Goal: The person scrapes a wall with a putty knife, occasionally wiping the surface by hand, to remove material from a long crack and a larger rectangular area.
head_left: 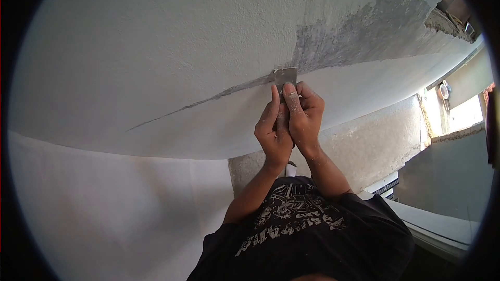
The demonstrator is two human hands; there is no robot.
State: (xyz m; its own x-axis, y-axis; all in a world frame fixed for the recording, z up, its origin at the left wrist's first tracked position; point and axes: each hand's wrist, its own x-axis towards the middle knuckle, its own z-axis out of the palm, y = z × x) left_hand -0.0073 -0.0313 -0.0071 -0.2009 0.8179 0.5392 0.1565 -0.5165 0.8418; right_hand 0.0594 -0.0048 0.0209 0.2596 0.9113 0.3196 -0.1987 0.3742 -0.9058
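A flat metal putty knife (285, 77) has its blade up against the wall (208, 36), at the lower left corner of a bare grey patch (354, 36). My right hand (305, 108) is closed round the tool, its thumb pressed on the base of the blade. Beside it, my left hand (274, 130) is also closed on the tool, one finger pointing up along the blade's left side. The handle is mostly hidden by both hands. Pale dust covers my fingers. From the blade, a thin grey streak (219, 95) tapers away to the left.
Another white wall (114, 192) meets this one at the lower left. Below lies a rough grey floor (375, 135). At the right are a bright opening (466, 114), a broken wall edge (448, 25) and a grey panel (448, 177).
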